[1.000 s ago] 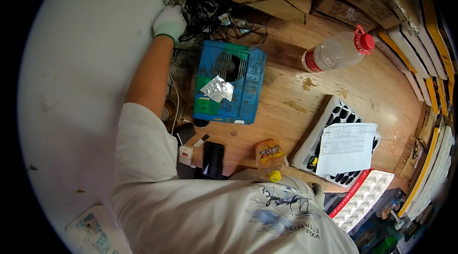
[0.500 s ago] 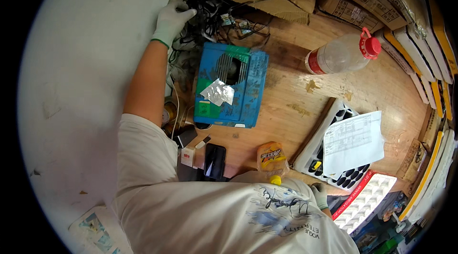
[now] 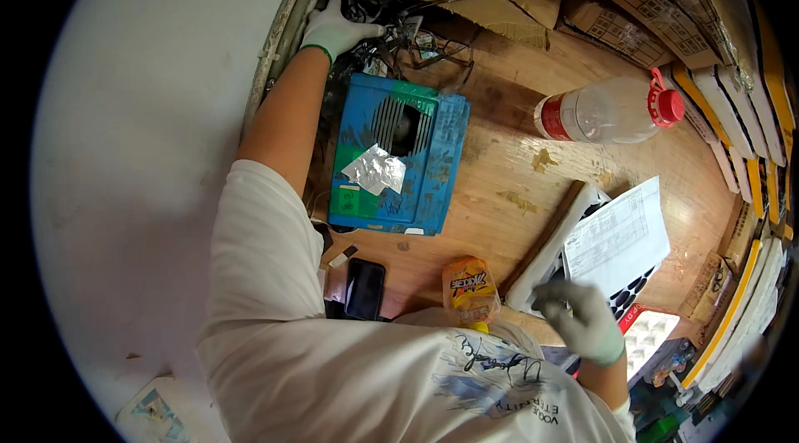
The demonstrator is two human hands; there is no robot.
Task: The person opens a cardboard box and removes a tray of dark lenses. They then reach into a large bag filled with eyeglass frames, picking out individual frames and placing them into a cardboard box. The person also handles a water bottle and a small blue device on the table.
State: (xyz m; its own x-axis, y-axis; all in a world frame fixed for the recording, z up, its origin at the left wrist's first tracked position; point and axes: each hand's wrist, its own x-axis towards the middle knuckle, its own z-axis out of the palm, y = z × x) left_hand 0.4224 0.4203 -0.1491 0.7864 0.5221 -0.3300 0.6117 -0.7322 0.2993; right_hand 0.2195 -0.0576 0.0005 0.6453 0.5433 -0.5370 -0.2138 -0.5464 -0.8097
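Note:
My left hand (image 3: 339,29), in a white glove with a green cuff, reaches to the far left. It rests at a tangled heap of thin black pieces (image 3: 391,37), some of which look like eyeglass frames. Its thumb points away from the fingers, and nothing shows in its grasp. My right hand (image 3: 585,325), gloved with darkened fingertips, is raised above the near edge of a white tray with dark round spots (image 3: 545,253). Motion smears its fingers, so whether they hold anything is unclear. A blue box-shaped device (image 3: 445,160) with a round grille stands near the heap.
Printed paper sheets (image 3: 620,235) lie on the tray. A clear bottle with a red cap (image 3: 612,110) lies at the right. An orange packet (image 3: 470,289) and a phone (image 3: 364,289) are near me. Cardboard boxes (image 3: 649,10) line the back; a pale wall (image 3: 158,110) bounds the left.
My left hand has shifted right along the heap, its thumb now farther over it. My right hand has risen from low beside my body to above the tray's near edge.

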